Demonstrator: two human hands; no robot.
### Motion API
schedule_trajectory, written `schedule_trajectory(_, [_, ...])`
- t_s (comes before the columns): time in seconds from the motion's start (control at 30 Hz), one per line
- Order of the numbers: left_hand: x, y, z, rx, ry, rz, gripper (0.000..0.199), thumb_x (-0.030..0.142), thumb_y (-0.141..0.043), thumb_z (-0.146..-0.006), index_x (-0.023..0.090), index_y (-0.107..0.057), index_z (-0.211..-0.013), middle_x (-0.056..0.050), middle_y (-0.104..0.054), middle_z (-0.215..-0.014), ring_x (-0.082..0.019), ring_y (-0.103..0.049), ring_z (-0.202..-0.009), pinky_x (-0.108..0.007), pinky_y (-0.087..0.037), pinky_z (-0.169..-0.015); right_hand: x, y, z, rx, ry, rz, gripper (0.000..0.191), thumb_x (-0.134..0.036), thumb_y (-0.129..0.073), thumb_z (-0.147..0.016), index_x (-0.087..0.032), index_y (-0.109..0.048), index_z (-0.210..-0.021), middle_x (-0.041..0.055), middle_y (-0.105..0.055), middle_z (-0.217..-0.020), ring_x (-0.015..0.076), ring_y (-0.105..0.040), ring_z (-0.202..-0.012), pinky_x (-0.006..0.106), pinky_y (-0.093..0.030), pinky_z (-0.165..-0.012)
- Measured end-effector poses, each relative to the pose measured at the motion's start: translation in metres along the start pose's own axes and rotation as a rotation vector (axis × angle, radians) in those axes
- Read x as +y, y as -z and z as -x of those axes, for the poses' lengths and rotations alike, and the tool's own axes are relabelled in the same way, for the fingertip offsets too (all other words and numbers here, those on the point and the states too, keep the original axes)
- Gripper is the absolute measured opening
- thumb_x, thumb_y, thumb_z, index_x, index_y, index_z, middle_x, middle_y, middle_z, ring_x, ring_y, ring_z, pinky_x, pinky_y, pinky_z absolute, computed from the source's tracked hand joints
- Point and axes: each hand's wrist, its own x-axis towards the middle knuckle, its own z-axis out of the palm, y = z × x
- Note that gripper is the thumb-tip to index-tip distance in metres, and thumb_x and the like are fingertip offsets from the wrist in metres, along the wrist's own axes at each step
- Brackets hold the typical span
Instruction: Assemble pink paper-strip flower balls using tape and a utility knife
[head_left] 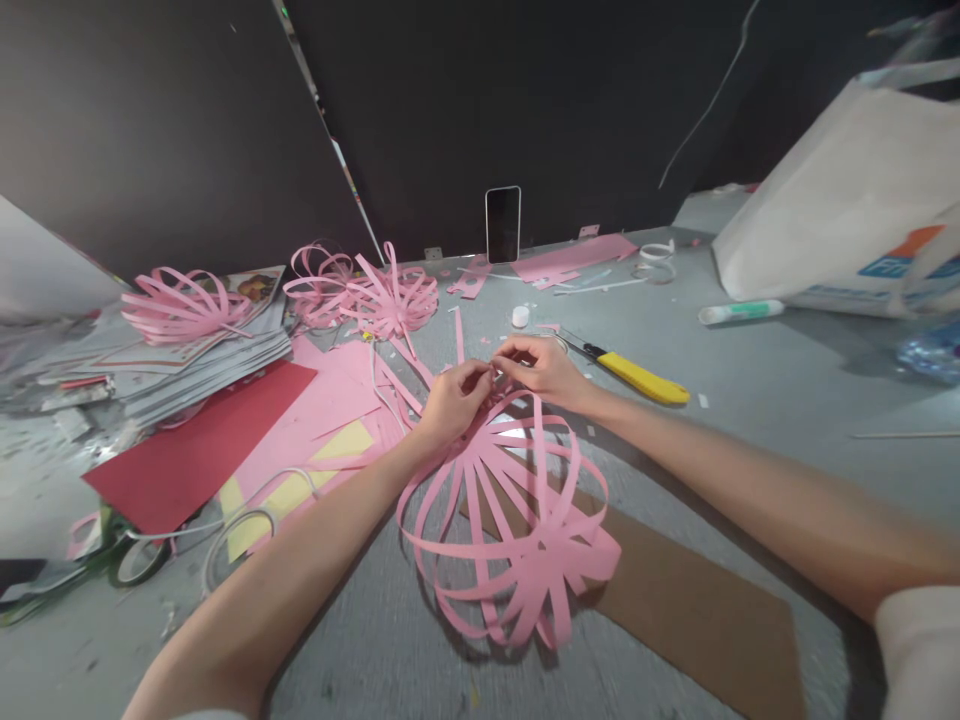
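Pink strips (556, 543) fan nearward from left fingers (475, 378) and right fingers (517, 350), both pinching their far edge

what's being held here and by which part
Left hand and right hand apparently pinch the pink paper shape at its far end; the exact part is hidden.

The left hand (457, 402) and right hand (541, 368) are concealing any fine detail between them. A pink strip form (476, 452) is partly covering a brown board (697, 605), which is running past the near edge. At right, a white bag (832, 195) is extending out of view; a green-labelled tube (742, 312) is appearing too blurred to read.
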Motion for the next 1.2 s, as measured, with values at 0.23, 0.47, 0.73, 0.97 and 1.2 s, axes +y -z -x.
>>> schedule_trajectory(0.23, [0.0007,-0.0004,-0.0003,0.012,0.011,0.005,0.02,0.034,-0.059,-0.098,0.017,-0.069,-0.095,-0.001,-0.067,-0.074,-0.013,-0.062,-0.062,-0.024,-0.048,-0.063,-0.0001,0.0006,0.001,0.001,-0.006,-0.023,0.025,-0.042,-0.066,-0.096,-0.02,-0.072,-0.086,0.0033,-0.072,-0.082,0.0182,-0.066,-0.074,0.031,-0.05,-0.068])
schedule_trajectory(0.47, [-0.0008,-0.0008,0.0003,0.023,0.03,0.026,0.018,0.033,-0.058,-0.098,0.017,-0.068,-0.098,-0.002,-0.068,-0.074,-0.013,-0.064,-0.062,-0.024,-0.048,-0.061,0.0066,-0.0011,-0.0004,0.011,0.039,0.02,0.019,-0.04,-0.072,-0.092,-0.021,-0.075,-0.09,0.0033,-0.074,-0.086,0.0174,-0.065,-0.074,0.031,-0.05,-0.068])
schedule_trajectory(0.73, [-0.0038,-0.0012,-0.0023,0.025,0.071,0.124,0.022,0.036,-0.057,-0.099,0.018,-0.064,-0.09,-0.001,-0.067,-0.074,-0.013,-0.065,-0.061,-0.024,-0.05,-0.061,-0.0007,-0.0012,0.0016,0.017,0.145,0.126,0.023,-0.042,-0.068,-0.096,-0.021,-0.073,-0.088,0.003,-0.068,-0.081,0.0171,-0.061,-0.071,0.032,-0.047,-0.066])
schedule_trajectory(0.97, [-0.0041,0.001,-0.002,0.023,0.06,0.12,0.029,0.042,-0.057,-0.1,0.018,-0.064,-0.085,0.0,-0.064,-0.068,-0.013,-0.064,-0.058,-0.024,-0.049,-0.059,-0.002,-0.0013,0.0029,0.012,0.24,0.186,0.018,-0.036,-0.066,-0.097,-0.021,-0.069,-0.087,0.0026,-0.064,-0.079,0.0173,-0.059,-0.07,0.032,-0.047,-0.067])
schedule_trajectory(1.2, [-0.0033,-0.0002,-0.0011,0.036,0.039,0.126,0.024,0.039,-0.062,-0.096,0.018,-0.064,-0.085,0.0,-0.065,-0.068,-0.012,-0.061,-0.057,-0.023,-0.048,-0.057,-0.0006,-0.0011,0.0036,0.008,0.25,0.189,0.012,-0.028,-0.064,-0.096,-0.021,-0.067,-0.086,0.0022,-0.064,-0.08,0.0171,-0.059,-0.071,0.032,-0.047,-0.068])
